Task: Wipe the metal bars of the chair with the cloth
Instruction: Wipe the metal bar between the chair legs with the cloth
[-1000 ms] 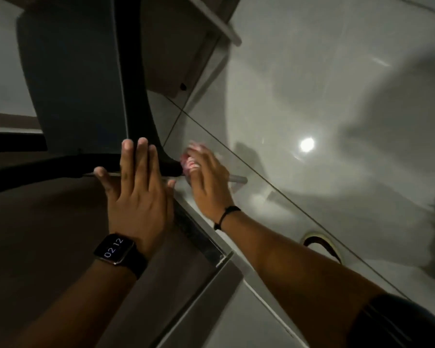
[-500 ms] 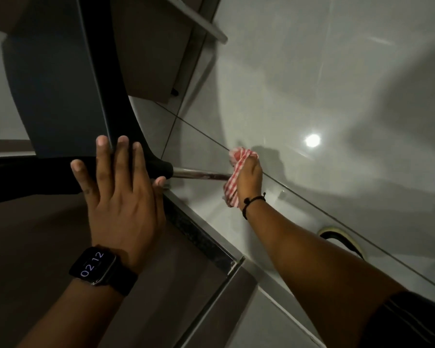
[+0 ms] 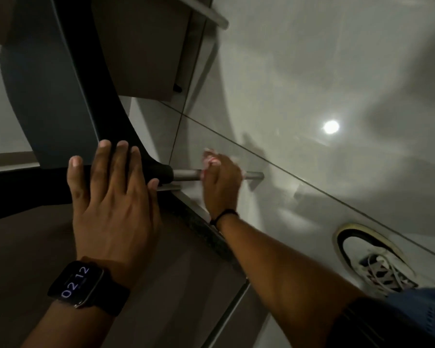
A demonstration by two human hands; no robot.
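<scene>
Grey tile floor (image 3: 312, 71) | right hand (image 3: 220, 179) wraps cloth (image 3: 209, 160) around metal bar (image 3: 186, 175)

At centre frame the right hand (image 3: 220, 180) is motion-blurred and hides most of the cloth (image 3: 209, 160) and the metal bar's (image 3: 186, 175) middle.

Two hands (image 3: 116, 197) (image 3: 220, 182), one cloth (image 3: 209, 160), one watch (image 3: 79, 285), one shoe (image 3: 377, 262).
</scene>
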